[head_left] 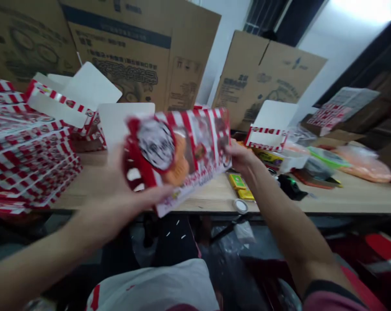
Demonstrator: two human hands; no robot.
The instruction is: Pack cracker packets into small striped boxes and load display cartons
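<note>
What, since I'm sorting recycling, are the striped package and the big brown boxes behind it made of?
Striped package: probably glossy printed card or film, judging by its sheen; blur leaves it open. Brown boxes: matte cardboard, likely corrugated, by their folded flaps and brown faces.

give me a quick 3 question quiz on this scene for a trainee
1. True or false: the left hand and the right hand both hold the pack.
2. On which side of the table does the striped stack lie? A) the person's left B) the person's right C) the middle
3. Fill in: the big boxes behind the table are made of ____.

Key:
1. True, one hand at each end, with the pack lifted off the table.
2. A
3. cardboard
</note>
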